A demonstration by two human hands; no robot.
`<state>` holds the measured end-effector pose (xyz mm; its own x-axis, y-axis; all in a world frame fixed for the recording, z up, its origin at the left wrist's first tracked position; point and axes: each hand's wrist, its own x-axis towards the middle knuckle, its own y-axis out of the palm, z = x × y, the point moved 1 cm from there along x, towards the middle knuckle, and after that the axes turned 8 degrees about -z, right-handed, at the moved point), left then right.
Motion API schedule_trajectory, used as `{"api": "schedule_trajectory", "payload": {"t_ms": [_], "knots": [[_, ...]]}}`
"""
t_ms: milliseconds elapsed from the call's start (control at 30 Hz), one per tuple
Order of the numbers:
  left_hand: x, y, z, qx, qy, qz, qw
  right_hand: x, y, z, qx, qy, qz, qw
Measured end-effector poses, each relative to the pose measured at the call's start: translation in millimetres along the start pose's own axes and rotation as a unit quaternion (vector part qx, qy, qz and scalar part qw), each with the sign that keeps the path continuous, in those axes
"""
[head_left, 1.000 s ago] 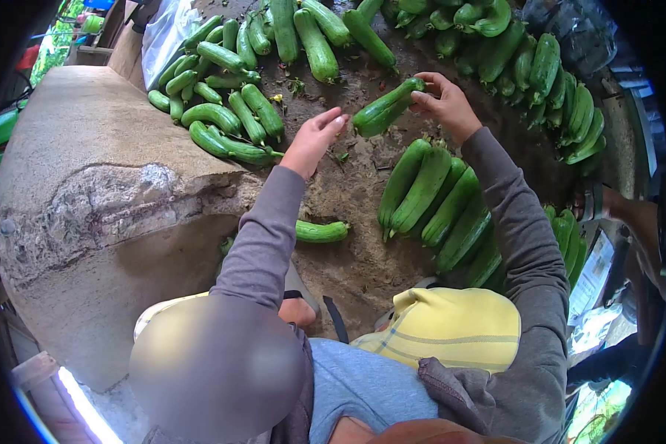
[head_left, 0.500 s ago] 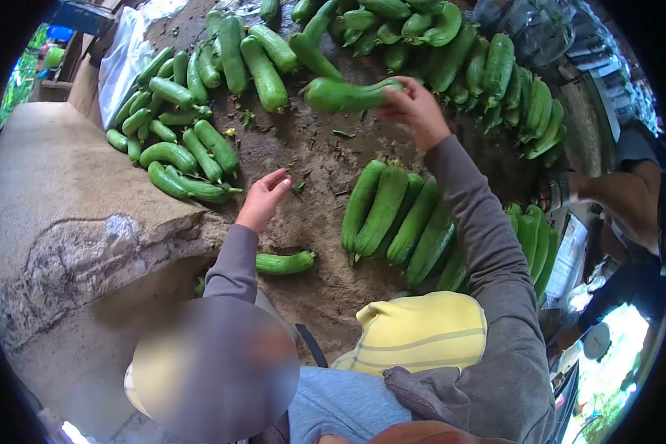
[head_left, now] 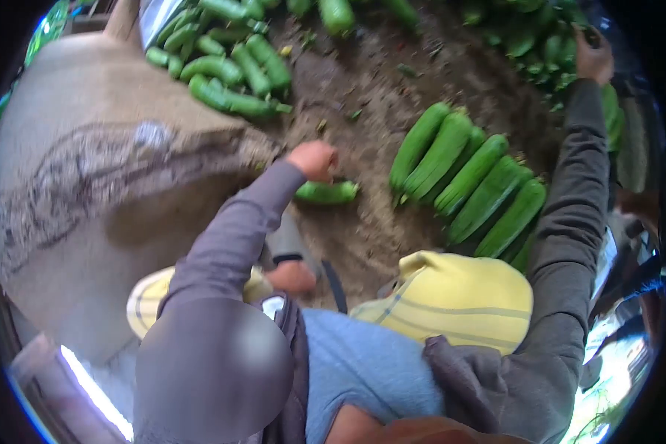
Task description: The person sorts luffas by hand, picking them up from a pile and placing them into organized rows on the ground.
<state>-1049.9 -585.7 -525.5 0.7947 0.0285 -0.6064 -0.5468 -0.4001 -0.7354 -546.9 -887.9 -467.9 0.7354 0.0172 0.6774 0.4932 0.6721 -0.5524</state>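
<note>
My right hand [head_left: 595, 58] is stretched far to the upper right, against a heap of long green gourds [head_left: 529, 37] that look like luffas. It is blurred, and I cannot make out whether a gourd is still in its fingers. My left hand [head_left: 314, 160] hangs near the middle, fingers curled in and nothing visible in them. Just below it, a single gourd [head_left: 327, 193] lies on the dirt floor, partly covered by the sleeve. Several large gourds lie side by side in a slanted row [head_left: 468, 181] between my two arms.
More gourds [head_left: 237, 66] are piled at the upper left beside a pale plastic sheet [head_left: 155, 21]. A broken concrete ledge [head_left: 152, 159] runs along the left. Yellow checked cloth [head_left: 459, 300] covers my knee. Part of another person [head_left: 638, 207] shows at the right edge.
My right hand has swung from the centre, where it held a gourd, to the heap at the upper right. My left hand has curled closed. The view has shifted.
</note>
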Motion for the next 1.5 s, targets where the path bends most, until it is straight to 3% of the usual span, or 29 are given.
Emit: {"api": "schedule_trajectory", "payload": {"t_ms": [33, 133, 167, 367, 400, 433, 533, 600, 633, 667, 767, 867, 933, 967, 1000, 1067, 1100, 1133, 1200, 1267, 1300, 1400, 1433, 1500], "knots": [[-17, 10, 4, -0.009, -0.018, 0.001, 1.0, -2, 11, -9, 0.002, 0.005, 0.015, 1.0], [-10, 14, 16, 0.028, -0.033, -0.032, 0.999, -3, 3, 24, 0.002, -0.006, -0.065, 0.998], [-11, 11, 16, 0.024, -0.032, -0.022, 0.999, -6, 10, 23, 0.069, 0.007, -0.085, 0.994], [-33, 7, -13, 0.132, -0.037, 0.048, 0.989, 23, 26, 127, 0.277, 0.056, -0.026, 0.959], [-35, 5, -21, 0.156, -0.035, 0.052, 0.986, 33, 36, 139, 0.201, -0.012, -0.051, 0.978], [-37, 9, -23, 0.167, -0.045, 0.079, 0.982, 42, 64, 140, 0.224, 0.032, -0.032, 0.973], [-51, 27, -27, 0.23, -0.045, 0.042, 0.971, 64, 141, 154, 0.307, 0.166, 0.061, 0.935], [-57, 41, -25, 0.238, -0.066, -0.002, 0.969, 70, 185, 154, 0.357, 0.132, 0.139, 0.914], [-59, 67, -9, 0.257, -0.039, -0.118, 0.958, 65, 197, 155, 0.355, 0.119, 0.182, 0.909], [-60, 62, -9, 0.236, -0.058, -0.047, 0.969, 49, 194, 163, 0.352, 0.095, 0.223, 0.904], [-68, 53, 4, 0.049, -0.017, -0.137, 0.989, 7, 155, 199, 0.37, 0.007, 0.325, 0.87], [-57, 31, 24, -0.071, -0.045, -0.033, 0.996, -29, 102, 222, 0.422, -0.048, 0.442, 0.79], [-48, -13, 18, -0.29, -0.153, 0.086, 0.941, -56, 69, 228, 0.458, -0.035, 0.519, 0.721], [-38, -6, 30, -0.436, -0.125, 0.027, 0.891, -68, 56, 229, 0.473, 0.002, 0.55, 0.688], [-35, -21, 16, -0.562, -0.182, -0.064, 0.804, -82, 42, 229, 0.482, 0.048, 0.573, 0.661], [-19, -53, 11, -0.759, -0.166, -0.007, 0.63, -104, 13, 232, 0.474, 0.145, 0.601, 0.627], [-13, -69, 10, -0.802, -0.134, 0.028, 0.581, -112, -3, 233, 0.472, 0.149, 0.598, 0.63], [-4, -82, -1, -0.88, -0.075, 0.106, 0.456, -121, -17, 232, 0.47, 0.153, 0.594, 0.634], [9, -102, -27, -0.902, 0.037, 0.161, 0.4, -138, -39, 232, 0.432, -0.167, 0.445, 0.766], [24, -112, -47, -0.879, 0.059, 0.162, 0.445, -140, -65, 236, 0.38, -0.191, 0.458, 0.78], [30, -116, -58, -0.868, 0.071, 0.16, 0.465, -139, -67, 231, 0.394, -0.171, 0.419, 0.8], [28, -122, -94, -0.833, 0.028, 0.033, 0.552, -126, -64, 205, 0.39, 0.069, 0.592, 0.702], [33, -124, -93, -0.867, 0.084, 0.149, 0.468, -121, -68, 201, 0.389, 0.08, 0.59, 0.703], [37, -119, -88, -0.847, -0.002, 0.073, 0.526, -122, -70, 192, 0.37, 0.138, 0.61, 0.687]]}}
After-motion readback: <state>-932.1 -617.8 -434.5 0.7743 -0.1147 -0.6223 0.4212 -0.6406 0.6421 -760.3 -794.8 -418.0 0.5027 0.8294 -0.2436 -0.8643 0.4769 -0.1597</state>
